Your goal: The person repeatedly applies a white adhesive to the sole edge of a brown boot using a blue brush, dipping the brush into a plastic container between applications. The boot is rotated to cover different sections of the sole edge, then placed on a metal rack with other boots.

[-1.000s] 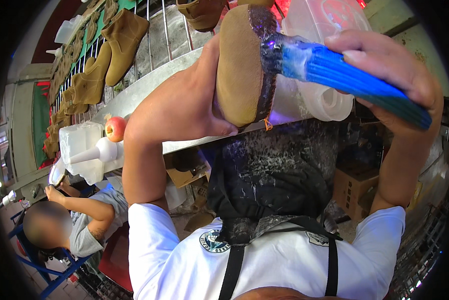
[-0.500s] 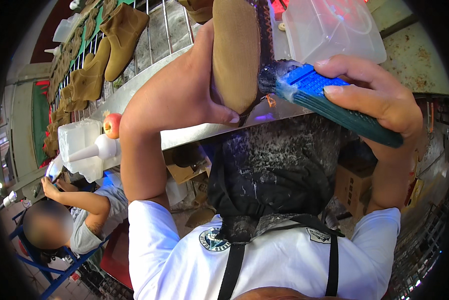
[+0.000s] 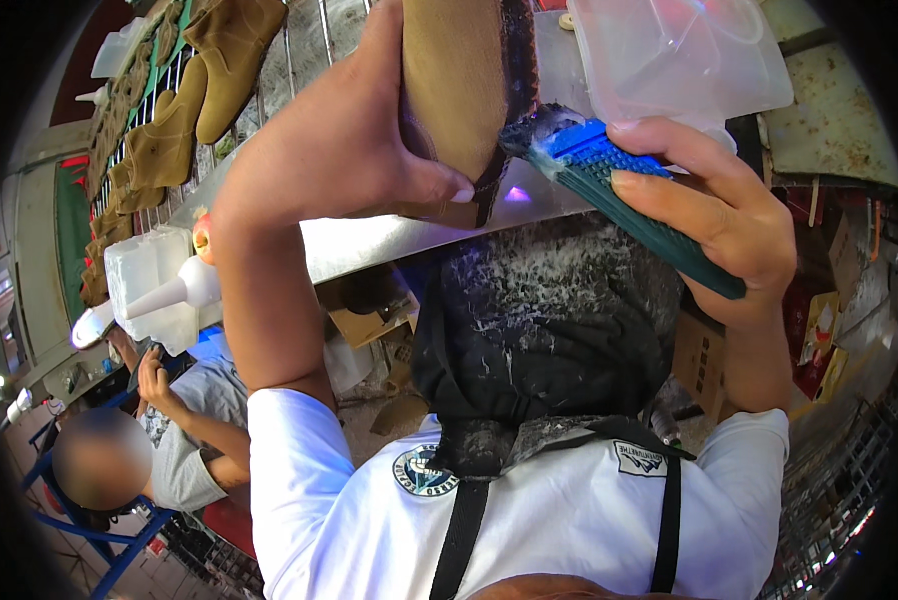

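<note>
A tan suede boot (image 3: 454,95) is held up above the metal bench edge, its far end cut off by the top of the view. My left hand (image 3: 344,160) wraps round it from the left, thumb along its near end. In my right hand (image 3: 719,205) is a brush (image 3: 659,235) with a blue and dark teal ribbed handle, gripped between fingers and thumb. Its dark, wet-looking bristles (image 3: 524,138) touch the dark edge strip along the boot's right side. Whitish residue clings where bristles meet handle.
Several tan boots (image 3: 164,140) stand on a wire rack at the left. A white nozzle bottle (image 3: 199,284), a translucent tub (image 3: 149,265) and a partly hidden apple (image 3: 203,238) are beside my left arm. A large translucent container (image 3: 684,60) stands far right. Another person (image 3: 194,420) sits lower left.
Both hands, the boot and the brush have shifted slightly left and up in the view; the bristles stay against the edge strip. The other person's raised hand has come down.
</note>
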`<state>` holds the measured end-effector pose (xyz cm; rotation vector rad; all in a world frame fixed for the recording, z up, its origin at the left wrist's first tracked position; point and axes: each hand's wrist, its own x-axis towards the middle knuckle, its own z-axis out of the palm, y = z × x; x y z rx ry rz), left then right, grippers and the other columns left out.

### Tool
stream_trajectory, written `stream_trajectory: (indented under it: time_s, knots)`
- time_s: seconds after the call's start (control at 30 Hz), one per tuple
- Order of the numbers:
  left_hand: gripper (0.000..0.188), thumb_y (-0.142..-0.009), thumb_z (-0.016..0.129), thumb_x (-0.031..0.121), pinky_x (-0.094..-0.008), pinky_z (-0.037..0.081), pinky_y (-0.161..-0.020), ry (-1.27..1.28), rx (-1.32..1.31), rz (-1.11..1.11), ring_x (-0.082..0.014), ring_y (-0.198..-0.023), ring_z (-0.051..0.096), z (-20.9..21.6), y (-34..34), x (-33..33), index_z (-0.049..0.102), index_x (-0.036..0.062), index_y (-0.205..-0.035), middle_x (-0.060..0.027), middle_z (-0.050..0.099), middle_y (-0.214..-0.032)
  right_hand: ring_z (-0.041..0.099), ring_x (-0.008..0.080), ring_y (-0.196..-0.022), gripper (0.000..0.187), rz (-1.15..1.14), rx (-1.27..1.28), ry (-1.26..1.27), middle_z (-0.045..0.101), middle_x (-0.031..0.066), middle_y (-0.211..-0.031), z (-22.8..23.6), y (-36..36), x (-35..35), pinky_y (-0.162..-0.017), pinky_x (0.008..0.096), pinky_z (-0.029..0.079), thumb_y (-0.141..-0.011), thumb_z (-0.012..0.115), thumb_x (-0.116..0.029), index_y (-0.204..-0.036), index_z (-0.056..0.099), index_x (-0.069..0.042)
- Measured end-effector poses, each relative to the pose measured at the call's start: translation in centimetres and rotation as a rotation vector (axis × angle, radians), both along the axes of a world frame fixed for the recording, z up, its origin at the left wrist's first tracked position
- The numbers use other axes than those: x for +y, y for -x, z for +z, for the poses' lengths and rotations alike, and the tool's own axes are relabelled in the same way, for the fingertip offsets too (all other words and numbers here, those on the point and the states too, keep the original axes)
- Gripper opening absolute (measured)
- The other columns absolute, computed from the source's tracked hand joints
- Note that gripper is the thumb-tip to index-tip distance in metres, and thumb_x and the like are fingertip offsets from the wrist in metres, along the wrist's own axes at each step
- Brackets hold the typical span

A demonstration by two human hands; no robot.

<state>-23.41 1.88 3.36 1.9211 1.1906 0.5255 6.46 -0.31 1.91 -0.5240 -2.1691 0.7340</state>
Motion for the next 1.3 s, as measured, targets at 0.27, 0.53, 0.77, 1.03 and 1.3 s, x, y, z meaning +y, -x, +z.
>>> stream_trajectory:
  time_s: [0.27, 0.53, 0.77, 1.03, 1.3]
  knots:
    - [0.136, -0.064, 0.095, 0.017, -0.0382, 0.045, -0.109, -0.079, 0.123, -0.099, -0.0254, -0.130, 0.052, 2.3, -1.0, 0.5, -0.002, -0.0033, -0.158, -0.0228, 0.046, -0.146, 0.070, 0.0353, -0.104, 0.027, 0.018, 0.123, 0.016, 0.062, 0.0326, -0.125, -3.6, 0.9, -0.1, -0.085, 0.0384, 0.062, -0.082, 0.073, 0.007, -0.109, 0.070, 0.009]
    - [0.143, -0.059, 0.098, 0.015, -0.0388, 0.045, -0.110, -0.189, -0.070, -0.227, -0.0264, -0.131, 0.052, -0.6, 0.6, 1.7, -0.004, -0.0018, -0.158, -0.0228, 0.044, -0.147, 0.070, 0.0351, -0.105, 0.030, 0.021, 0.161, 0.035, 0.062, 0.0332, -0.125, -4.7, 1.5, -0.6, -0.087, 0.0381, 0.062, -0.080, 0.074, 0.009, -0.110, 0.070, 0.009]
    - [0.126, -0.063, 0.094, 0.018, -0.0406, 0.042, -0.113, -0.266, -0.038, 0.042, -0.0276, -0.130, 0.053, -1.4, -1.3, 0.0, 0.012, 0.0012, -0.156, -0.0199, 0.049, -0.143, 0.071, 0.0329, -0.105, 0.032, 0.015, 0.103, 0.127, 0.065, 0.0268, -0.123, -5.3, 1.7, -1.5, -0.086, 0.0357, 0.060, -0.080, 0.074, 0.008, -0.112, 0.071, 0.006]
    - [0.096, -0.060, 0.098, 0.022, -0.0393, 0.051, -0.096, -0.120, 0.143, -0.101, -0.0261, -0.106, 0.067, -1.6, 3.1, -3.3, 0.047, 0.0017, -0.139, -0.0111, 0.068, -0.117, 0.073, 0.0229, -0.090, 0.030, -0.088, 0.322, 0.743, 0.071, 0.0200, -0.109, -4.5, -3.6, -3.3, -0.077, 0.0304, 0.061, -0.089, 0.070, 0.002, -0.119, 0.066, 0.007]
    - [0.096, -0.060, 0.097, 0.021, -0.0393, 0.051, -0.097, -0.005, 0.447, -0.228, -0.0267, -0.109, 0.066, -5.2, 8.3, -8.9, 0.046, -0.0001, -0.139, -0.0124, 0.066, -0.120, 0.057, 0.0050, -0.076, 0.020, -0.695, 0.044, 0.543, 0.064, 0.0011, -0.079, -3.0, -7.8, -2.0, -0.071, 0.0223, 0.047, -0.092, 0.074, -0.017, -0.104, 0.069, -0.001]
